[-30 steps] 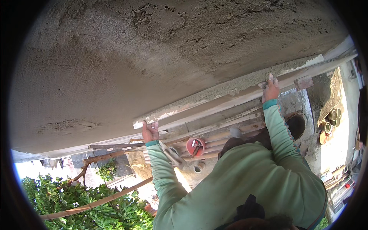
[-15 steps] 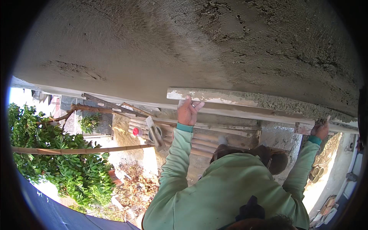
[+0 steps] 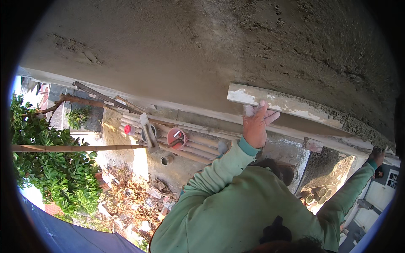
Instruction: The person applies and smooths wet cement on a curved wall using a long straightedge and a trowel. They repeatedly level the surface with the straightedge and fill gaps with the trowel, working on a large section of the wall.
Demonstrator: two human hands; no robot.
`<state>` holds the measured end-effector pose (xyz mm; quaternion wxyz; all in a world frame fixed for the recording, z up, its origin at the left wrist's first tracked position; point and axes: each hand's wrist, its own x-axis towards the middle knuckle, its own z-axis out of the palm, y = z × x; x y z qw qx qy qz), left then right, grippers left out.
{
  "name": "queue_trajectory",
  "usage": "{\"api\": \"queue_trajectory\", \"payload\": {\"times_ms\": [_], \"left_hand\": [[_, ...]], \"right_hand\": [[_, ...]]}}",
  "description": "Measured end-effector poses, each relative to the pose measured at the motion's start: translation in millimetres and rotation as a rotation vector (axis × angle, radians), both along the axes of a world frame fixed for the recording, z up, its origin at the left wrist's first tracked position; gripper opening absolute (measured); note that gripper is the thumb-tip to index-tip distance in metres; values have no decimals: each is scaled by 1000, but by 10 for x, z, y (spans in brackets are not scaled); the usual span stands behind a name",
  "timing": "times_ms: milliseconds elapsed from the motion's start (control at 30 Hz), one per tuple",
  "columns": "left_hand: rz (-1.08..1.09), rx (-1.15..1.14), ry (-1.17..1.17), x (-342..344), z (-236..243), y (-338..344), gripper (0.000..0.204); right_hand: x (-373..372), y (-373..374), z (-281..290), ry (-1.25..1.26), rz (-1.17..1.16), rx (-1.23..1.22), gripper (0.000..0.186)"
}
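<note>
In the head view, the left hand (image 3: 255,128) has its grip on one end of a long board (image 3: 291,103). The board lies along the big gray wall (image 3: 147,55). The right hand (image 3: 376,156) is by the far end; I can't tell its grip.

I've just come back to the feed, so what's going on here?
A person in a green top has both hands at a long, mortar-smeared board along a rough grey wall. The left hand grips it near one end; the right hand is farther along, its grip too dark to make out. Below, a pink bucket sits by some long poles.
</note>
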<state>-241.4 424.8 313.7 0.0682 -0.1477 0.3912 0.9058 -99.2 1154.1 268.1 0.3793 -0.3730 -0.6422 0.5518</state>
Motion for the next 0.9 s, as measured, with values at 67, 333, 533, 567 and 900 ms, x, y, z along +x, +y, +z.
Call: {"api": "queue_trajectory", "payload": {"times_ms": [67,333,533,567,900], "left_hand": [[40,-2,-20,-58,-74,-204,29],[170,-100,-51,-468,-947,-1481,32],[213,-133,-172,-843,-1768,-2701,63],[228,-148,-196,-903,-1879,-2877,65],[80,-124,-154,-872,-1706,-3069,47]], "right_hand": [[-56,-362,-148,21,-43,-62,57],[-452,-2484,-835,266,-115,-506,39],[-758,-4171,-1276,274,63,-451,30],[-806,-4401,-1338,223,73,-501,33],[-816,-4454,-752,200,-63,-406,44]]}}
